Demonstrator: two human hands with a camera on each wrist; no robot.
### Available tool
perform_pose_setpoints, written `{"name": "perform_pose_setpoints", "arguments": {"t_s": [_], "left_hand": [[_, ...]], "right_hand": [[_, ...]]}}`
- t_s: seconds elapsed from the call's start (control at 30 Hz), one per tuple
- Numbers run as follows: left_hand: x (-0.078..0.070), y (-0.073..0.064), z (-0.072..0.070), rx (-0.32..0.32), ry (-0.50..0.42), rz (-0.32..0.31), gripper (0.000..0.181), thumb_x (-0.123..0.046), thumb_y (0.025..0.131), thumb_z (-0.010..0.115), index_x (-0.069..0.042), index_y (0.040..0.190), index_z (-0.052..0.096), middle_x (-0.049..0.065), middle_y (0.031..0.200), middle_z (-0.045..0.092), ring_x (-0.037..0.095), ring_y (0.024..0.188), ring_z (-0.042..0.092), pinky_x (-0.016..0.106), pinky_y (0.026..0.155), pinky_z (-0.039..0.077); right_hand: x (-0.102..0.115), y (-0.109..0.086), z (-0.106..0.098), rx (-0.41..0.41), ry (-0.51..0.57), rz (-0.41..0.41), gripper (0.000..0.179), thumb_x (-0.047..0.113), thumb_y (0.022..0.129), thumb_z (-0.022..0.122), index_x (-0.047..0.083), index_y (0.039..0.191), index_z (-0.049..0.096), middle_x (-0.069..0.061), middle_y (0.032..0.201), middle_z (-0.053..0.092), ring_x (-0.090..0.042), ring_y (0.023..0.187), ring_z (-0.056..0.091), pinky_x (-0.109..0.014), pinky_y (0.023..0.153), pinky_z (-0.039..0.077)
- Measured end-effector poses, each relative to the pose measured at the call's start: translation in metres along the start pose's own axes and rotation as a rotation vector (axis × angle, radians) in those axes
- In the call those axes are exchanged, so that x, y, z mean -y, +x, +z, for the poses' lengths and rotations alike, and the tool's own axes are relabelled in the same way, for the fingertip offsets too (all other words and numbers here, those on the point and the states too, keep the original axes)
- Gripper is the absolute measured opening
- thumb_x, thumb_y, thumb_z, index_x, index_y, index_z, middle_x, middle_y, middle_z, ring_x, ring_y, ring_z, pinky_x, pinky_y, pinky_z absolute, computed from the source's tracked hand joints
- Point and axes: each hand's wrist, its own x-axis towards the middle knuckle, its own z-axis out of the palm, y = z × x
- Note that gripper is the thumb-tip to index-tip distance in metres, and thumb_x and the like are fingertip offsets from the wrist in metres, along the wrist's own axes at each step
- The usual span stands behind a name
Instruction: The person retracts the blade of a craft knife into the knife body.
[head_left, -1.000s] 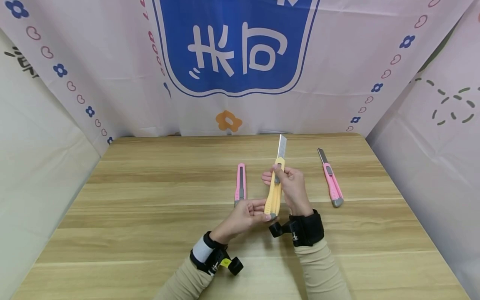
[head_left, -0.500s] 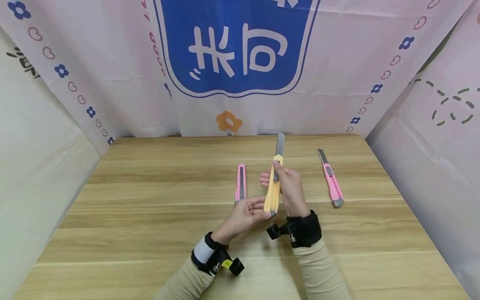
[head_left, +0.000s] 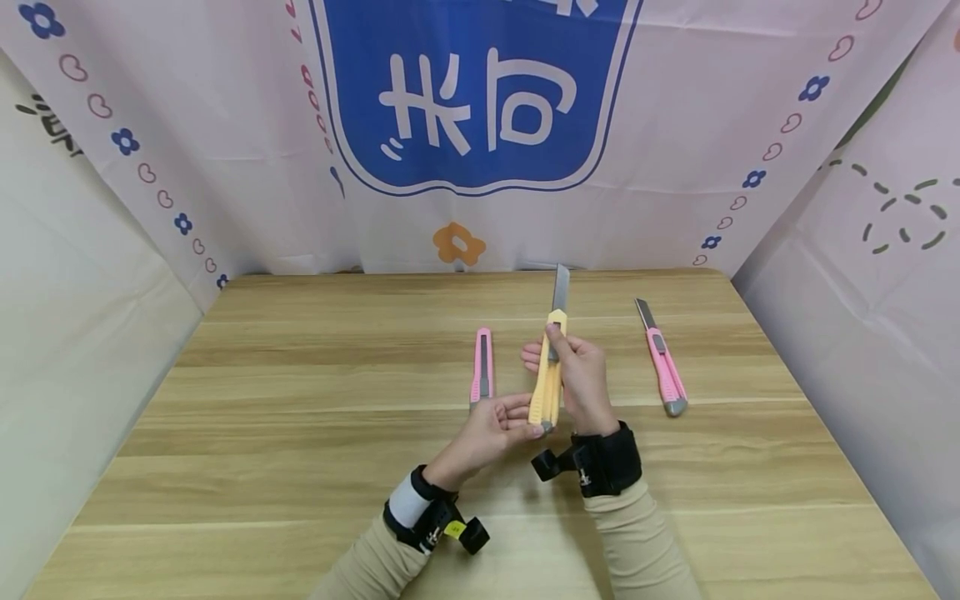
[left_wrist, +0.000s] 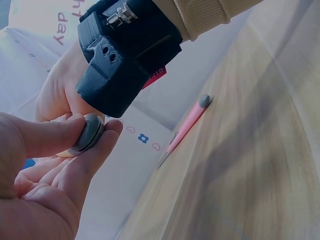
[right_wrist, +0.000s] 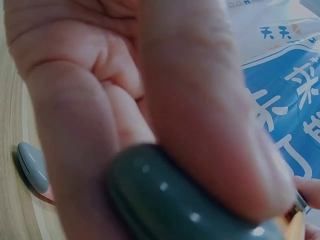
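A yellow utility knife (head_left: pixel 537 400), its long grey blade (head_left: pixel 561 287) out and pointing to the table's far edge, is held up by both hands. My left hand (head_left: pixel 483 437) pinches the knife's grey end cap (left_wrist: pixel 89 135) between thumb and fingers. With the thumb on the grey slider, my right hand (head_left: pixel 587 379) grips the body higher up. In the right wrist view the left fingers (right_wrist: pixel 200 100) fill much of the picture, hiding most of the yellow body. A pink utility knife (head_left: pixel 482 358), no blade showing, lies just beyond the left hand, which covers its near end.
A second pink utility knife (head_left: pixel 665 371) lies right of the right hand, its blade out and pointing away. All is over a wood-grain table (head_left: pixel 300 467). Behind it hangs a printed cloth (head_left: pixel 247 167), with pale cloth at both sides.
Both hands have shifted the yellow utility knife slightly left and tilted it, so its blade looks darker than a second ago. Their grip is the same, and the pink knives have not moved.
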Motion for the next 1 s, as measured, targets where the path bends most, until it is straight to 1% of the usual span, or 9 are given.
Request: {"name": "perform_pose_setpoints", "arguments": {"t_s": [0.2, 0.37, 0.47, 0.73, 1.0], "left_hand": [[-0.0008, -0.0011, 0.0005, 0.023, 0.000, 0.011, 0.055, 0.007, 0.087, 0.061, 0.015, 0.138, 0.039, 0.034, 0.132, 0.055, 0.042, 0.117, 0.061, 0.020, 0.090, 0.058], [0.0006, -0.0004, 0.0005, 0.027, 0.002, 0.011, 0.054, 0.008, 0.087, 0.061, 0.015, 0.136, 0.041, 0.034, 0.128, 0.057, 0.041, 0.116, 0.061, 0.021, 0.090, 0.059], [0.0014, -0.0002, 0.0005, 0.022, -0.007, -0.002, 0.054, 0.008, 0.086, 0.062, 0.014, 0.136, 0.042, 0.034, 0.127, 0.058, 0.041, 0.116, 0.062, 0.020, 0.089, 0.059], [0.0007, -0.0002, 0.0009, 0.022, -0.024, -0.007, 0.054, 0.009, 0.086, 0.061, 0.014, 0.137, 0.042, 0.034, 0.125, 0.058, 0.041, 0.115, 0.062, 0.020, 0.089, 0.059], [-0.0008, -0.0003, 0.0010, 0.023, -0.030, -0.010, 0.054, 0.008, 0.087, 0.061, 0.013, 0.137, 0.042, 0.034, 0.126, 0.058, 0.040, 0.115, 0.062, 0.020, 0.089, 0.059]], "right_hand": [[0.0007, -0.0007, 0.0001, 0.003, 0.003, -0.012, 0.047, 0.031, 0.096, 0.058, -0.011, 0.116, 0.059, -0.005, 0.078, 0.077, -0.013, 0.072, 0.075, -0.031, 0.076, 0.064], [0.0014, -0.0008, 0.0003, 0.013, 0.008, -0.014, 0.045, 0.028, 0.096, 0.057, -0.013, 0.116, 0.058, -0.002, 0.074, 0.076, -0.012, 0.072, 0.075, -0.030, 0.076, 0.064], [0.0017, -0.0008, 0.0004, 0.019, 0.004, -0.011, 0.044, 0.026, 0.097, 0.056, -0.013, 0.117, 0.057, 0.000, 0.073, 0.076, -0.012, 0.072, 0.075, -0.030, 0.076, 0.064], [0.0010, -0.0014, 0.0003, 0.043, 0.001, -0.035, 0.039, 0.020, 0.098, 0.055, -0.013, 0.120, 0.056, -0.004, 0.079, 0.077, -0.012, 0.074, 0.075, -0.031, 0.080, 0.063], [-0.0003, -0.0005, -0.0008, 0.056, 0.006, -0.042, 0.039, 0.019, 0.099, 0.053, -0.014, 0.120, 0.055, -0.002, 0.077, 0.077, -0.012, 0.074, 0.075, -0.031, 0.079, 0.063]]}}
